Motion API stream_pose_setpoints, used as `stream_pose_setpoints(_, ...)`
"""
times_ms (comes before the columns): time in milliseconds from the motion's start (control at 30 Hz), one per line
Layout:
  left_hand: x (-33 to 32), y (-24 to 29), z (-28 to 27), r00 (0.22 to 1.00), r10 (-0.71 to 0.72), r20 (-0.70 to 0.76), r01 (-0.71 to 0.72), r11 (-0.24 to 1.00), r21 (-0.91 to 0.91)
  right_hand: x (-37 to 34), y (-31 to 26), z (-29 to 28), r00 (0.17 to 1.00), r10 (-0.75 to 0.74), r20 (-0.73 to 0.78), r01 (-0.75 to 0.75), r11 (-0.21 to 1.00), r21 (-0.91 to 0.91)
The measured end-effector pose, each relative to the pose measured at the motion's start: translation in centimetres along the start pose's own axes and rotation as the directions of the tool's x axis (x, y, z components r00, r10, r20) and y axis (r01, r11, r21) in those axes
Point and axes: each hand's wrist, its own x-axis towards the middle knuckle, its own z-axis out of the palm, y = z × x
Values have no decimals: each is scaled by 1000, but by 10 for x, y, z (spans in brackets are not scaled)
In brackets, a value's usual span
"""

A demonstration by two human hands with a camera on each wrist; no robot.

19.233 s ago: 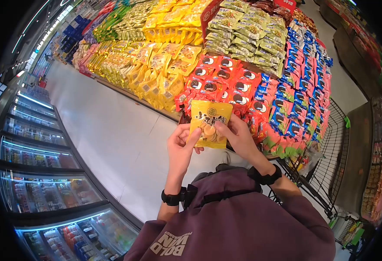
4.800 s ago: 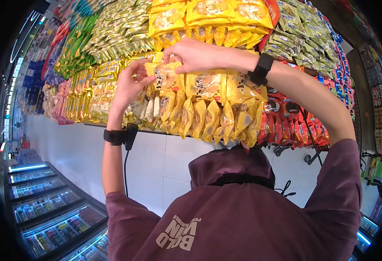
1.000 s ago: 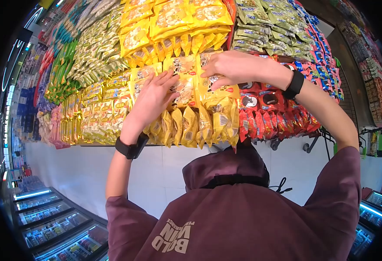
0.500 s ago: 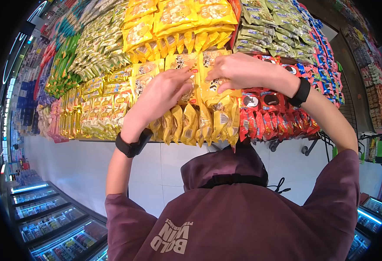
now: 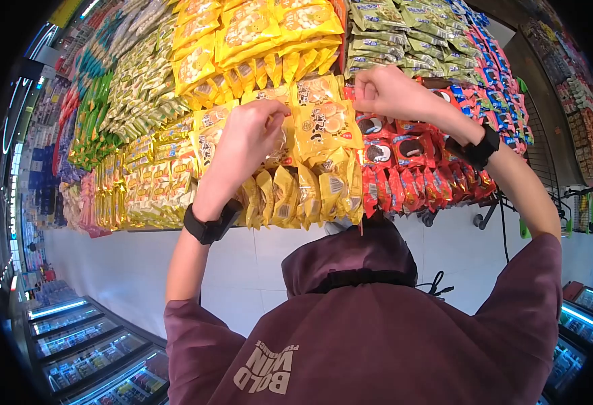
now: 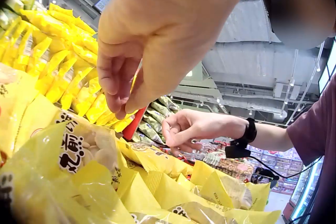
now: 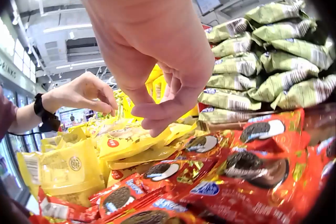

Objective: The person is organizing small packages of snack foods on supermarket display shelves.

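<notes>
My left hand (image 5: pixel 246 135) hovers over the yellow bags of small round biscuits, its fingers bent down and loosely curled, with nothing visible between them in the left wrist view. Beside it, one yellow biscuit bag (image 5: pixel 328 128) lies flat, printed side up, on top of the pile. My right hand (image 5: pixel 392 94) is at that bag's right edge, where yellow bags meet red ones. Seen from the right wrist, its fingertips (image 7: pixel 152 124) are curled close together just over a yellow bag (image 7: pixel 131 140) and appear to hold nothing.
Red chocolate-biscuit packs (image 5: pixel 404 152) adjoin on the right, with green bags (image 5: pixel 377 47) stacked behind. Larger yellow bags (image 5: pixel 249 30) rise at the back. Gold packs (image 5: pixel 161 169) lie left. Upright yellow bags (image 5: pixel 283 196) line the front edge. Freezers (image 5: pixel 94 344) stand lower left.
Much earlier both hands held one yellow bag, later lowered it to the pile. Over the last second the right hand has shifted right, uncovering the flat bag, and the left hand's fingers have curled.
</notes>
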Motion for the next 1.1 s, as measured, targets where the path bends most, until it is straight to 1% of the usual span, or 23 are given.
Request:
stream_pose_setpoints(67, 5, 2, 0, 991, -112, 76, 115, 993, -31, -1, -1, 1, 985, 126, 121, -146, 974, 171)
stream_pose_setpoints(100, 6, 1, 4, 991, -107, 75, 111, 993, -45, 2, 4, 6, 977, 143, 158, -174, 964, 201)
stream_pose_setpoints(167, 7, -4, 16, 993, -92, 79, 98, 992, -74, 8, 13, 18, 975, 129, 180, -177, 943, 282)
stream_pose_setpoints(200, 9, -4, 18, 988, -115, 102, 124, 989, -83, 9, 15, 20, 974, 124, 191, -182, 929, 322)
stream_pose_setpoints(267, 11, -2, 24, 976, -166, 138, 181, 978, -103, 10, 17, 22, 976, 101, 194, -158, 941, 300)
stream_pose_setpoints(333, 13, 0, 27, 978, -159, 136, 174, 978, -113, 13, 19, 25, 979, 73, 190, -124, 953, 278)
stream_pose_setpoints(367, 13, 0, 27, 979, -156, 134, 172, 978, -116, 12, 19, 25, 976, 93, 194, -151, 938, 312)
stream_pose_setpoints(467, 14, -3, 30, 979, -160, 128, 175, 978, -114, 10, 19, 25, 980, 57, 192, -119, 937, 329)
stream_pose_setpoints(567, 14, 0, 27, 973, -170, 155, 192, 972, -134, 10, 18, 23, 985, 58, 161, -101, 956, 274)
stream_pose_setpoints(667, 13, -10, 30, 962, -204, 179, 243, 942, -232, 10, 19, 23, 987, 67, 150, -107, 955, 278)
stream_pose_setpoints(767, 12, -6, 26, 965, -197, 175, 236, 941, -243, 11, 19, 25, 984, 86, 153, -121, 964, 236)
stream_pose_setpoints(800, 12, -2, 21, 958, -208, 197, 250, 943, -219, 12, 19, 24, 996, 21, 85, -32, 991, 129)
stream_pose_setpoints(867, 14, 7, 12, 941, -232, 245, 278, 945, -172, 14, 21, 22, 991, -128, -27, 125, 987, -101)
stream_pose_setpoints(900, 12, 10, 9, 965, -150, 216, 178, 977, -114, 8, 6, 15, 997, -64, -31, 60, 991, -120)
stream_pose_setpoints(967, 9, 12, 6, 984, 23, 176, -25, 1000, 11, 2, -7, 12, 973, -225, -53, 209, 953, -219)
stream_pose_setpoints(1000, 7, 12, 9, 984, 105, 146, -109, 994, 24, 0, -10, 13, 951, -305, -57, 279, 922, -268)
stream_pose_setpoints(1067, 3, 12, 20, 960, 266, 88, -272, 960, 60, -3, -8, 21, 923, -383, 35, 380, 895, -233)
stream_pose_setpoints(1100, 3, 14, 19, 956, 252, 152, -266, 961, 73, -3, -6, 26, 904, -420, 79, 427, 879, -213)
